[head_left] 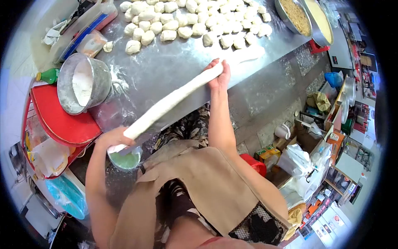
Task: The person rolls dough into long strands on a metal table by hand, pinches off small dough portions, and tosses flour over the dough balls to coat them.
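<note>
White dough (170, 101) runs as a long rope over the metal table (141, 76), the left hand (115, 139) grasping one end, the right hand (220, 75) clasped around it farther along. Beyond lie dough lumps (169, 35); a flour bowl (102, 81) stands left.

Light: bright, cool white; strong glare on metal counter (145, 79) twd its R edge. Flr (265, 97): mottled grey slabs, joints visible, pale worn patches; runs betw. counter & clutter on R. L side: red-topped stand (62, 118), rounded edge, red frame, just beside counter; goods stowed below top. Far L: pale surface (15, 79), wall or flr, can't tell. R side: open cardboard box (311, 139) on flr, bags nr it. Beyond: shelving (347, 164), packed w/ small goods, mostly too small to ID. Lower R: white panel (331, 228) w/ small pics.
</note>
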A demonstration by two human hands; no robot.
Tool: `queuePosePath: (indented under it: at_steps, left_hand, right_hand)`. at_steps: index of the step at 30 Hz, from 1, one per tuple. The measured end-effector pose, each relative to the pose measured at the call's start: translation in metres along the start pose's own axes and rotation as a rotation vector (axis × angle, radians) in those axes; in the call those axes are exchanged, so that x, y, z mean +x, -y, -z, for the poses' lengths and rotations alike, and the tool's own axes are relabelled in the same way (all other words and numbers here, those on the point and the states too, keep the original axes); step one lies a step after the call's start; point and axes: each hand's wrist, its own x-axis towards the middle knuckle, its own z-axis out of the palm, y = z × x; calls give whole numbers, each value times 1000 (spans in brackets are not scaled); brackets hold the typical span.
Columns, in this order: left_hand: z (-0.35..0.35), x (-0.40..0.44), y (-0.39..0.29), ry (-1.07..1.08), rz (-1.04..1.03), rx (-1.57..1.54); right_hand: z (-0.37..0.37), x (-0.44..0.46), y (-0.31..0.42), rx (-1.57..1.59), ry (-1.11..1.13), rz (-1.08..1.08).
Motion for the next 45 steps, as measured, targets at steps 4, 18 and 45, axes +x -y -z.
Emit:
queuePosePath:
  at_steps: [4, 18, 45]
  left_hand:
    - [23, -19, 22, -121, 57, -36]
    - [-39, 168, -167, -743, -568, 721]
    - [-17, 68, -52, -374, 169, 346]
  right_hand:
    - [27, 9, 7, 122, 317, -67]
    - [40, 18, 19, 178, 413, -99]
    - [2, 72, 200, -155, 155, 74]
